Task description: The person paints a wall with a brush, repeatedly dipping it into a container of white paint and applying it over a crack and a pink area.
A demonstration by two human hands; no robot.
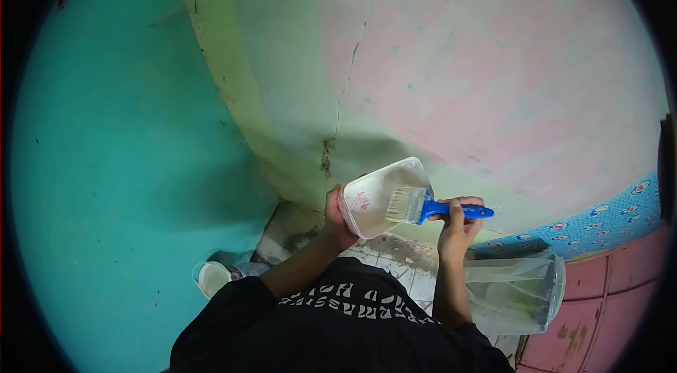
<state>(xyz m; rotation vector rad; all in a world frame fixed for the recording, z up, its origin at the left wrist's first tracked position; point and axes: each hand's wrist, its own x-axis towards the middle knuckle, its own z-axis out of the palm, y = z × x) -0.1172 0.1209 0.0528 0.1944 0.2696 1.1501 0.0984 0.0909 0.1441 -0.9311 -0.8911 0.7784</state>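
Note:
My left hand (pixel 337 221) grips the left side of a white plastic tub (pixel 374 190), which is tilted so its inside faces me. Pink handwriting marks the tub's inner surface. In my right hand (pixel 460 223) is a paintbrush (pixel 438 211) with a blue handle, a metal band and pale bristles. The fingers close round the handle, and the bristles point left, over the tub's opening. Behind both hands rises a pale pink and green wall (pixel 451 77) with a long crack running down it.
A turquoise wall (pixel 134 126) stands on the left. Below it is a small white bucket (pixel 214 278). At lower right sit a clear plastic-covered container (pixel 522 288) and a pink panel (pixel 592 302). Blue patterned covering (pixel 599 218) lines the lower right wall. White floor tiles (pixel 395 268) show below.

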